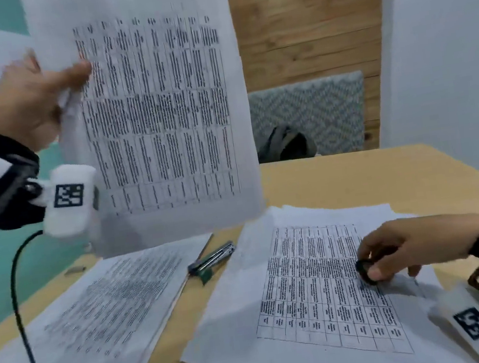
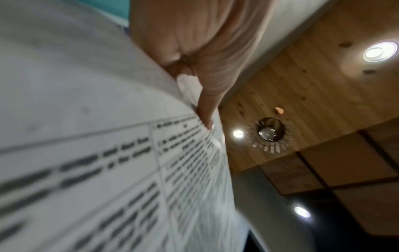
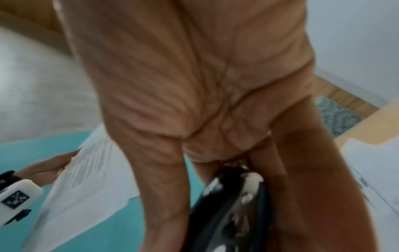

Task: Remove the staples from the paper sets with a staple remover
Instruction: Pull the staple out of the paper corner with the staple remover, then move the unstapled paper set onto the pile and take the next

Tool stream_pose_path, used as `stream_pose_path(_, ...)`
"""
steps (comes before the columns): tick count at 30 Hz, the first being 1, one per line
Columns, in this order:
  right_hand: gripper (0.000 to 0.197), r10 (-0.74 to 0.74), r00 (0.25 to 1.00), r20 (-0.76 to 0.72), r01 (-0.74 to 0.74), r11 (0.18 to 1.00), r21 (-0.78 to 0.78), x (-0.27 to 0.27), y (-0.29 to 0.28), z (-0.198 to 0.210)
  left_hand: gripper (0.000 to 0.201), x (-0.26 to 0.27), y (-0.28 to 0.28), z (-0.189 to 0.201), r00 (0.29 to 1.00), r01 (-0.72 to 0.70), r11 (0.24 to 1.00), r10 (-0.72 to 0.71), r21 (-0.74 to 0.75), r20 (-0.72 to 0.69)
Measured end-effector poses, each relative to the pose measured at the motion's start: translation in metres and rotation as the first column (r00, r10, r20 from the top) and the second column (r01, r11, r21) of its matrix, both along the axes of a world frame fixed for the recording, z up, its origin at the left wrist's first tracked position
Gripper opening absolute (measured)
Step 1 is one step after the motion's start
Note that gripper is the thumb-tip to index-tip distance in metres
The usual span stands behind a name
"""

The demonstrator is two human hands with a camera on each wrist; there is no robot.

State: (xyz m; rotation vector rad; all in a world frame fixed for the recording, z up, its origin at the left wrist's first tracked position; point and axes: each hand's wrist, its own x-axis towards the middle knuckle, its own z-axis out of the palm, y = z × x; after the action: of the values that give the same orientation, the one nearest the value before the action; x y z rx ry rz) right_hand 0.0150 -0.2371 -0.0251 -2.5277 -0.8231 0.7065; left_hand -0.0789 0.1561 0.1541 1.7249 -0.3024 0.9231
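Observation:
My left hand (image 1: 35, 96) holds a printed paper set (image 1: 154, 113) up in the air at the upper left, thumb across its front edge; the left wrist view shows the fingers (image 2: 207, 95) pinching the sheets (image 2: 86, 153). My right hand (image 1: 396, 251) rests low on the right paper stack (image 1: 309, 294) and grips a black staple remover (image 1: 364, 271), seen close up as a black and metal staple remover (image 3: 233, 204) between thumb and fingers. Another paper set (image 1: 97, 318) lies flat at the left of the wooden table (image 1: 354, 177).
A green and silver stapler (image 1: 212, 260) lies between the two flat stacks. A small strip of staples (image 1: 75, 269) sits near the table's left edge. Behind the table stands a patterned cushion (image 1: 309, 116) with a dark bag (image 1: 285, 144).

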Motion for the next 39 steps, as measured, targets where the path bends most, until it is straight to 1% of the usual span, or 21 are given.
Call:
stream_pose_path(1, 0.021, 0.026, 1.0, 0.007, -0.026, 0.999, -0.019, -0.001, 0.0, 0.001, 0.013, -0.004, 0.016, 0.001, 0.991, -0.047, 0.999, 0.046, -0.002, -0.129)
stream_pose_path(2, 0.019, 0.048, 0.999, 0.007, -0.048, 0.998, -0.032, 0.0, 0.0, 0.002, 0.031, -0.008, 0.034, -0.003, 0.952, -0.07, 0.997, 0.071, 0.015, -0.297)
stream_pose_path(3, 0.019, 0.064, 0.998, 0.002, -0.063, 0.997, -0.04, 0.001, 0.001, 0.002, 0.055, -0.012, 0.051, -0.01, 0.874, -0.054, 0.998, 0.06, 0.026, -0.482)
stream_pose_path(4, 0.018, 0.073, 0.997, -0.006, -0.073, 0.996, -0.043, 0.002, 0.001, 0.002, 0.078, -0.015, 0.066, -0.02, 0.759, -0.035, 0.999, 0.045, 0.027, -0.65)
stream_pose_path(5, 0.017, 0.079, 0.997, -0.016, -0.08, 0.996, -0.043, 0.003, 0.001, 0.002, 0.096, -0.016, 0.081, -0.032, 0.642, -0.019, 0.999, 0.039, 0.034, -0.765)
stream_pose_path(7, 0.014, 0.086, 0.995, -0.046, -0.087, 0.996, -0.035, 0.006, 0.001, 0.0, 0.107, -0.011, 0.108, -0.062, 0.483, -0.007, 0.996, 0.077, 0.084, -0.872)
stream_pose_path(9, 0.013, 0.083, 0.994, -0.071, -0.085, 0.996, -0.02, 0.009, 0.0, -0.001, 0.102, 0.0, 0.13, -0.095, 0.386, -0.065, 0.984, 0.181, 0.169, -0.904)
stream_pose_path(12, 0.011, 0.079, 0.992, -0.102, -0.08, 0.997, -0.006, 0.011, -0.001, -0.002, 0.063, 0.024, 0.162, -0.139, 0.286, -0.148, 0.937, 0.348, 0.318, -0.893)
stream_pose_path(16, 0.019, 0.074, 0.993, -0.095, -0.076, 0.997, -0.014, 0.013, 0.001, -0.004, 0.022, 0.044, 0.148, -0.163, 0.157, -0.037, 0.869, 0.493, 0.493, -0.856)
stream_pose_path(17, 0.019, 0.07, 0.993, -0.097, -0.072, 0.997, -0.014, 0.013, 0.001, -0.004, 0.024, 0.045, 0.143, -0.164, 0.106, 0.013, 0.827, 0.558, 0.562, -0.823)
stream_pose_path(19, 0.02, 0.067, 0.992, -0.105, -0.068, 0.998, -0.008, 0.013, 0.0, -0.004, 0.042, 0.049, 0.137, -0.168, 0.061, 0.117, 0.736, 0.665, 0.667, -0.745)
stream_pose_path(21, 0.024, 0.062, 0.993, -0.103, -0.062, 0.998, -0.005, 0.011, 0.0, -0.003, 0.046, 0.052, 0.131, -0.167, 0.029, 0.096, 0.674, 0.734, 0.733, -0.678)
stream_pose_path(23, 0.024, 0.056, 0.994, -0.09, -0.056, 0.998, -0.004, 0.008, 0.001, -0.001, 0.05, 0.051, 0.117, -0.156, 0.006, 0.118, 0.569, 0.819, 0.814, -0.574)
stream_pose_path(24, 0.021, 0.055, 0.995, -0.083, -0.056, 0.998, -0.006, 0.007, 0.001, 0.0, 0.054, 0.051, 0.109, -0.147, 0.031, 0.13, 0.539, 0.837, 0.832, -0.547)
stream_pose_path(25, 0.019, 0.056, 0.996, -0.075, -0.057, 0.998, -0.01, 0.005, 0.002, 0.0, 0.057, 0.052, 0.098, -0.136, 0.065, 0.138, 0.541, 0.831, 0.83, -0.553)
stream_pose_path(29, 0.018, 0.049, 0.998, -0.04, -0.05, 0.998, -0.027, 0.0, 0.003, 0.003, 0.047, 0.069, 0.043, -0.099, 0.248, 0.168, 0.7, 0.651, 0.694, -0.717)
stream_pose_path(30, 0.019, 0.044, 0.998, -0.039, -0.045, 0.999, -0.026, -0.001, 0.003, 0.003, 0.042, 0.075, 0.024, -0.095, 0.286, 0.208, 0.722, 0.6, 0.66, -0.747)
stream_pose_path(32, 0.019, 0.03, 0.999, -0.04, -0.031, 0.999, -0.017, -0.001, 0.003, 0.003, 0.035, 0.094, -0.014, -0.095, 0.339, 0.308, 0.717, 0.532, 0.626, -0.776)
stream_pose_path(34, 0.02, 0.017, 0.999, -0.039, -0.017, 1.0, -0.001, -0.001, 0.004, 0.004, 0.034, 0.116, -0.051, -0.104, 0.363, 0.412, 0.661, 0.512, 0.627, -0.779)
stream_pose_path(36, 0.021, 0.004, 1.0, -0.031, -0.003, 1.0, 0.004, -0.002, 0.004, 0.005, 0.039, 0.137, -0.082, -0.118, 0.38, 0.5, 0.568, 0.534, 0.654, -0.755)
stream_pose_path(39, 0.024, 0.006, 1.0, -0.008, -0.006, 1.0, -0.007, -0.004, 0.006, 0.005, 0.048, 0.158, -0.12, -0.137, 0.393, 0.541, 0.45, 0.612, 0.711, -0.687)
